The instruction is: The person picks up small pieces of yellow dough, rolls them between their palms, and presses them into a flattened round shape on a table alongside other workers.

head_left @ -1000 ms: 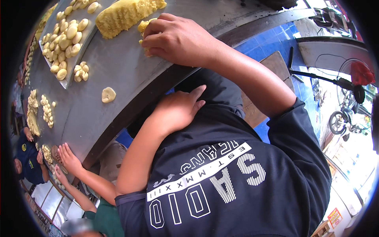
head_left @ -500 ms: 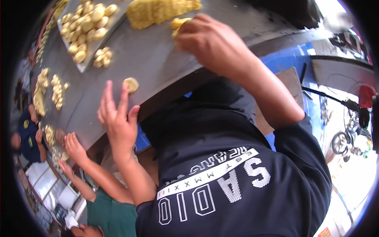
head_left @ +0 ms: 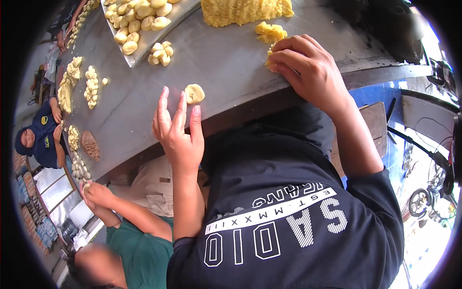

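My right hand (head_left: 313, 70) is at the metal table's front edge, fingers curled onto a crumbly piece of yellow paste (head_left: 270, 62), just below another small lump (head_left: 270, 32). A larger block of this paste (head_left: 245, 12) lies behind them. My left hand (head_left: 178, 135) is open, fingers spread, its index fingertip at or very near a flattened pale dough disc (head_left: 195, 94); whether they touch I cannot tell. Beyond, a metal tray (head_left: 135, 59) holds many pale dough balls, with a small cluster of balls (head_left: 161, 54) just outside it.
The table (head_left: 231, 67) curves away left, carrying dough strips (head_left: 67, 89) and rows of small pieces (head_left: 91, 86). A green-shirted co-worker (head_left: 139, 245) is close at my left; another in navy (head_left: 43, 135) is farther along. A pole (head_left: 418, 147) and motorbike wheel (head_left: 419, 202) are at right.
My left hand has risen from my lap to beside the disc, fingers spreading. My right hand stays on the paste. The view has shifted, and the nearby co-worker's hands have drawn together.
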A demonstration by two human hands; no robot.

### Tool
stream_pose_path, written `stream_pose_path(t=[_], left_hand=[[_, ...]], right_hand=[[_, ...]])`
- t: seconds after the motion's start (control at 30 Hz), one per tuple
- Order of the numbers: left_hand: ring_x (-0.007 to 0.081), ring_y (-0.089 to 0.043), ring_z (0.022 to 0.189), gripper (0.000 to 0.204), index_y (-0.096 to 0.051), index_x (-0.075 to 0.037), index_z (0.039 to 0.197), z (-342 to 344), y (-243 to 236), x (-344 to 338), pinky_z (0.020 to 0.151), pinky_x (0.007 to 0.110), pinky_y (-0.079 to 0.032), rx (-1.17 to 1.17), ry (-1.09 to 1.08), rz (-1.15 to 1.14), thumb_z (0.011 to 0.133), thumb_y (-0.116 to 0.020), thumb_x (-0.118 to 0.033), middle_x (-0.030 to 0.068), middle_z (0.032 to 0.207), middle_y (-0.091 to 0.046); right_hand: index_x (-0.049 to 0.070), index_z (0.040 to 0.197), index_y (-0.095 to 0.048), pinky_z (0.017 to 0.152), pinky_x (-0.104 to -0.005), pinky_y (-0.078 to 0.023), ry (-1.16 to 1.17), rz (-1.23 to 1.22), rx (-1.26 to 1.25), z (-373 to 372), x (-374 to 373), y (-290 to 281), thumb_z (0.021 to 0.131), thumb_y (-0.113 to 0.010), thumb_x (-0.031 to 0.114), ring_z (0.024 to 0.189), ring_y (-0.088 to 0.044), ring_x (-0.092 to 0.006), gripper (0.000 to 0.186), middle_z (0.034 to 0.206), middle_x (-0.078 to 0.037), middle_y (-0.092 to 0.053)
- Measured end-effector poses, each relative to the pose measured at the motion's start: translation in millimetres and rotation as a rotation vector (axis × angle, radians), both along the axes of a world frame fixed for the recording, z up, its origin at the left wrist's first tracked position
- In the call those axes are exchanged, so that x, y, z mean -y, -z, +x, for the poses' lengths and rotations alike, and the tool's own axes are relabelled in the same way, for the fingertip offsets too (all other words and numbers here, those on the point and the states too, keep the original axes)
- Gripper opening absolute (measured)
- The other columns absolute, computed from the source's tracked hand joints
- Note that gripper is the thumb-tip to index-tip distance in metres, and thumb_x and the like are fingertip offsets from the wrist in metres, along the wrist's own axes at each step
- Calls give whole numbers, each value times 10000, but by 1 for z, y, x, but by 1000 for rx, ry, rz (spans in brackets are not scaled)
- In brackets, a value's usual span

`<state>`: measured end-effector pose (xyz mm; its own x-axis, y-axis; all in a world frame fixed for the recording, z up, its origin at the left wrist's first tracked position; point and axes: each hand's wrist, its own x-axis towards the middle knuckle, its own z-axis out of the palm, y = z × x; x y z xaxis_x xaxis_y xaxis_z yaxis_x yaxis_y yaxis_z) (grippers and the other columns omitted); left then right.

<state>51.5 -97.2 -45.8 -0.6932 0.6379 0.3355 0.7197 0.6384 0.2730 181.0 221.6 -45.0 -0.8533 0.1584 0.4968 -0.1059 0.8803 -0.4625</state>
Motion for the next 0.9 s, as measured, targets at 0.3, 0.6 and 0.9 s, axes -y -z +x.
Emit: stream_pose_path(t=[0.3,0.6,0.9], left_hand=[[334,-733,1250,367,-800,-53,1422,-31,-11,-14,1099,467,-558,16,74,85,1071,-808,-159,134,1313,-809],[251,-740,1155,561,-756,-83,1479,-35,-19,-16,1015,394,-602,350,253,211,942,-911,-32,73,1309,-824],[259,-735,1048,425,-800,-49,1328,-60,-11,-20,902,401,-616,228,427,160,920,-920,-36,81,1247,-840]], right_hand=[[89,1083,-829,935,-429,-634,-67,-71,10,-1,-1,-6,930,-889,116,1057,-745,-294,167,1178,-48,-779],[149,1111,-823,915,-422,-630,11,-18,59,2,6,-6,944,-865,196,1081,-697,-268,178,1163,-10,-742],[102,1149,-848,942,-434,-625,65,32,47,2,3,-4,958,-874,156,1073,-730,-295,201,1161,-60,-753]])
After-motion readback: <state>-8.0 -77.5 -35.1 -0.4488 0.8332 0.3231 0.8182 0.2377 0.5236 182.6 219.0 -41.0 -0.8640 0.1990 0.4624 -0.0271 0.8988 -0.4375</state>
